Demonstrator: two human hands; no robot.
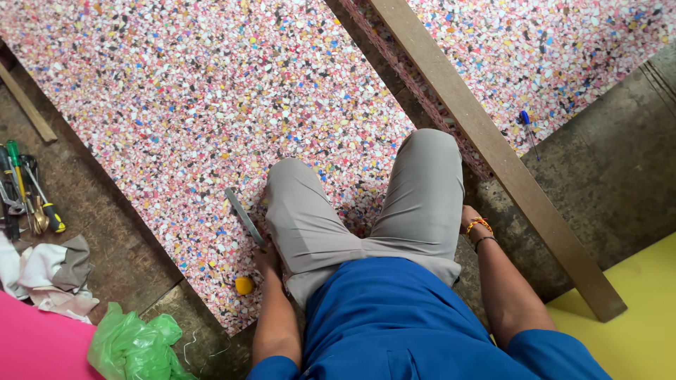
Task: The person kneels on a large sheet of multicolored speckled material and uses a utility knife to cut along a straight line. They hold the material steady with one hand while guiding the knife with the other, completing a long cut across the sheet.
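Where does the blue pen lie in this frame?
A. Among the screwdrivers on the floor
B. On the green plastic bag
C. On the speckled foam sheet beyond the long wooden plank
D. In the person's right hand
C: the blue pen lies on the far speckled foam sheet, past the wooden plank, near that sheet's edge.

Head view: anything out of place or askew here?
One oddity: a blue pen lies loose on the far speckled foam sheet, apart from the hand tools piled at the floor's left edge. Nothing looks spilled or damaged.
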